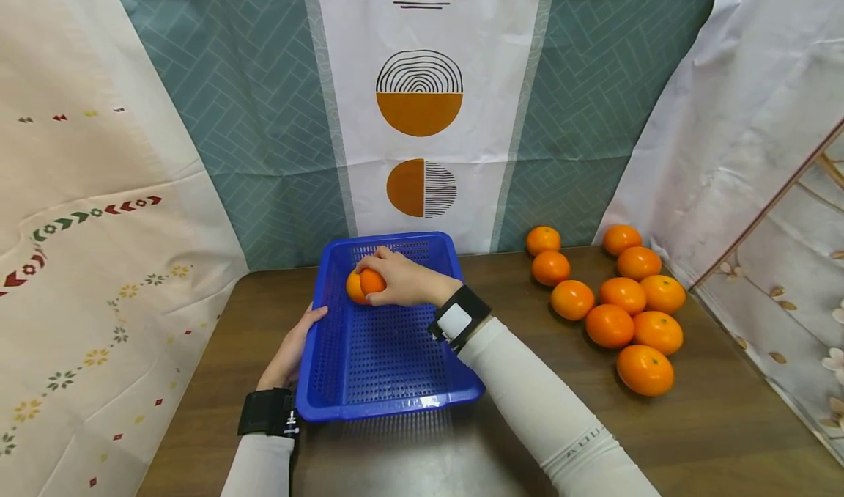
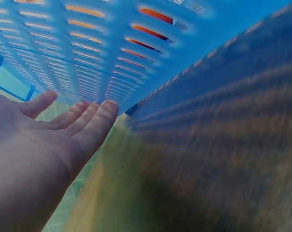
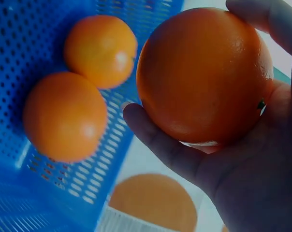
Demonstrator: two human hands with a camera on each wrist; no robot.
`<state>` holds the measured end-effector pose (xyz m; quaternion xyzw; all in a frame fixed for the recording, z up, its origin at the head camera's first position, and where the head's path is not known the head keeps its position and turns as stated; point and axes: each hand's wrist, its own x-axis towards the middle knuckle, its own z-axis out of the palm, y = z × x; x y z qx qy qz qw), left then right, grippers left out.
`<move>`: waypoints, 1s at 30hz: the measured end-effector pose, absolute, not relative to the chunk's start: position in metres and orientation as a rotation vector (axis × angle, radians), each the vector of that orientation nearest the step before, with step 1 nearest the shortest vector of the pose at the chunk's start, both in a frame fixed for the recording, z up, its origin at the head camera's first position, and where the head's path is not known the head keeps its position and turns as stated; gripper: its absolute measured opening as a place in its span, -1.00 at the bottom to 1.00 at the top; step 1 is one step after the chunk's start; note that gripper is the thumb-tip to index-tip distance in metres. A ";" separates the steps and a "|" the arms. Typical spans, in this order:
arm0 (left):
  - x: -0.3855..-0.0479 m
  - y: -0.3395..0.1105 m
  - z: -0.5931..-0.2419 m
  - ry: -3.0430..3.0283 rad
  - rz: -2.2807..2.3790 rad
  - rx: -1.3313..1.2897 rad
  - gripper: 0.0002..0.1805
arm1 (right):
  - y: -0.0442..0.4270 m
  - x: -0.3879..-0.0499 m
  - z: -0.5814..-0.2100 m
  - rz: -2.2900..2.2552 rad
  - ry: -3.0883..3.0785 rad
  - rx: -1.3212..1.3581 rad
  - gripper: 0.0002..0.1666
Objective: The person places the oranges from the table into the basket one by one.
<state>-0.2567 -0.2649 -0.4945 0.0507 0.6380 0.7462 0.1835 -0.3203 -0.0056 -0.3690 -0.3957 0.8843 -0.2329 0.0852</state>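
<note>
Two oranges [image 3: 66, 118] in a blue basket [image 1: 389, 409], a third orange [image 3: 199, 72] held over it, right hand's [image 1: 412, 278] fingers curved round it, left hand [image 1: 290, 350] at the basket's left side, fingers straight, ten more oranges [image 1: 609, 326] on the tabletop [image 1: 712, 424].

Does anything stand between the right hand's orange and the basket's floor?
Two other oranges lie close by in the basket and may partly block the held orange; toward the person, the basket's floor is bare.

Orange [image 3: 204, 75] in right hand [image 3: 252, 166]
</note>
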 end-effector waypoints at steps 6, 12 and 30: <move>-0.258 -0.264 -0.496 1.817 2.091 0.148 -0.25 | -0.016 -0.321 -0.388 -0.571 2.614 -1.186 -0.36; -0.258 -0.263 -0.496 1.795 2.107 0.148 -0.26 | -0.025 -0.322 -0.404 -0.550 2.610 -1.206 -0.35; -0.257 -0.264 -0.496 1.826 2.084 0.122 -0.23 | -0.031 -0.324 -0.430 -0.485 2.547 -1.096 -0.28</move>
